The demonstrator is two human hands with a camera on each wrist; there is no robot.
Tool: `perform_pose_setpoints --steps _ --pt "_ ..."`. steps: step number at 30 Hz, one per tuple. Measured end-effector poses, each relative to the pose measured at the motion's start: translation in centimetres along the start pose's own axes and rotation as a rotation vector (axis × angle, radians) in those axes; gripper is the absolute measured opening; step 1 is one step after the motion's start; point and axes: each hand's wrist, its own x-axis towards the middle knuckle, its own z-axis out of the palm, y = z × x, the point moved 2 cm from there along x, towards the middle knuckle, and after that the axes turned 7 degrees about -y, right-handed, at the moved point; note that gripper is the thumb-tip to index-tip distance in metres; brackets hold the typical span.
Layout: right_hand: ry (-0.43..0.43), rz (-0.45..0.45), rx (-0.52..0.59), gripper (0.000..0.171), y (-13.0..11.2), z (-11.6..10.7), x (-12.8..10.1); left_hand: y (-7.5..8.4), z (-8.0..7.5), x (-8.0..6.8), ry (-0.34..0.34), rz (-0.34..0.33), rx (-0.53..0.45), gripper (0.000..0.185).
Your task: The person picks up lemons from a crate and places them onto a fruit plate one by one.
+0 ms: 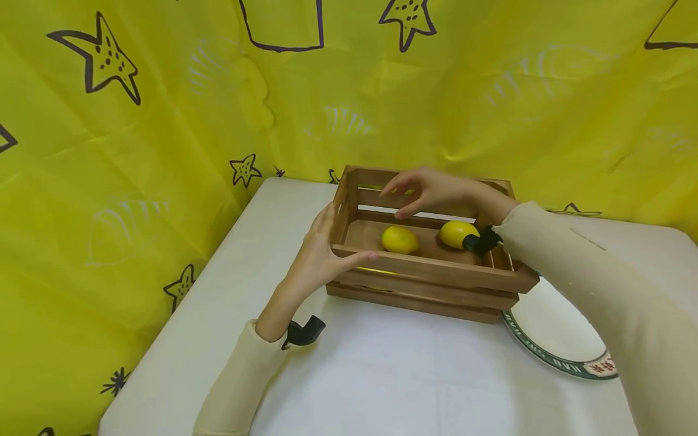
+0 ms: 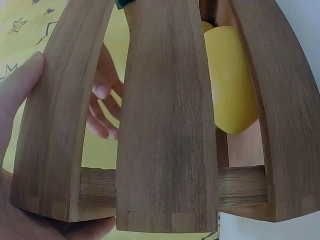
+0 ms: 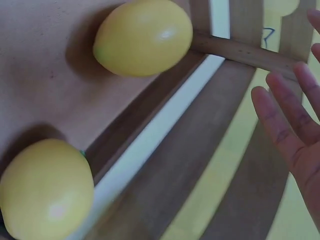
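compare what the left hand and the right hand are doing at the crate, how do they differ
The left hand touches the wooden crate at its left end, thumb along the front rim; the right hand hovers above the crate, touching nothing. The left hand is upright beside the wall, whereas the right hand reaches in palm down over the two lemons. Both have straight, relaxed fingers and hold nothing.
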Motion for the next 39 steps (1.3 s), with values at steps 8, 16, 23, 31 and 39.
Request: perform_pose_setpoints --steps 8,16,23,31,39 --pt "-0.055 -0.003 0.009 0.044 1.6 0.7 0.5 0.2 0.4 0.1 -0.005 0.021 -0.018 0.118" --pt "-0.095 0.052 0.021 0.048 3.3 1.5 1.3 0.4 0.2 0.1 0.003 0.022 -0.008 0.118" --pt "-0.15 0.079 -0.07 0.046 4.4 2.0 1.3 0.4 0.4 0.2 0.01 0.041 -0.014 0.116" --pt "-0.252 0.118 -0.123 0.049 5.2 2.6 1.5 0.3 0.3 0.1 0.018 0.03 -0.021 0.117" --pt "-0.317 0.175 -0.109 0.058 5.3 3.3 1.3 0.3 0.4 -0.1 0.008 0.011 -0.007 0.117"
